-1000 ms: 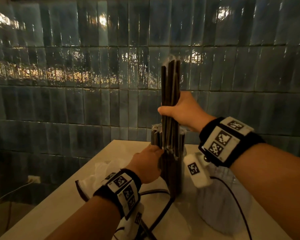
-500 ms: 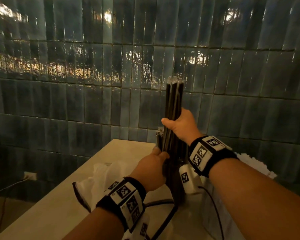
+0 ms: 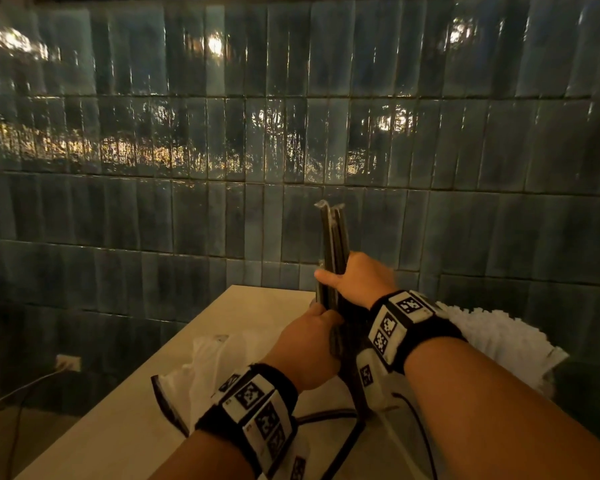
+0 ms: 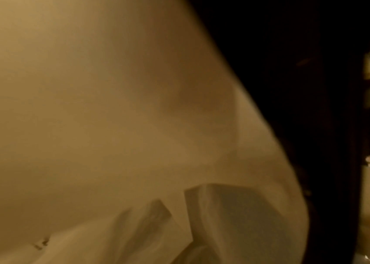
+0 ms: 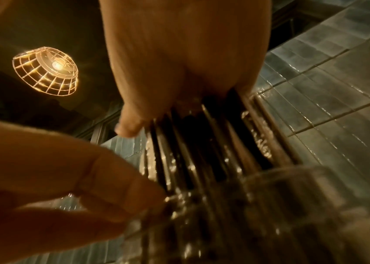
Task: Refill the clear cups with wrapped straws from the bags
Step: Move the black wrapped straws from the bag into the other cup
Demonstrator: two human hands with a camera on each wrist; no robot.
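Note:
My right hand (image 3: 352, 280) grips a bundle of dark wrapped straws (image 3: 333, 244) that stands upright in the clear cup (image 3: 336, 344). The straw tops reach well above the hand. From the right wrist view the straws (image 5: 202, 142) run down into the cup's rim (image 5: 292, 178) under my right hand (image 5: 179, 71). My left hand (image 3: 312, 344) is wrapped round the cup's upper part and mostly hides it. In the left wrist view only the dark cup side (image 4: 315, 125) and a pale plastic bag (image 4: 224, 214) show; the fingers are out of sight.
The cup stands on a light table (image 3: 125, 403) against a dark tiled wall (image 3: 222, 168). A crumpled white plastic bag (image 3: 205, 368) lies left of the cup. A white ribbed bag (image 3: 492, 337) lies at the right. Black cables (image 3: 343, 441) cross the table near me.
My right hand has come down with the straw bundle, sliding it deeper into the cup. The left hand has stayed on the cup. The head view has tilted upward.

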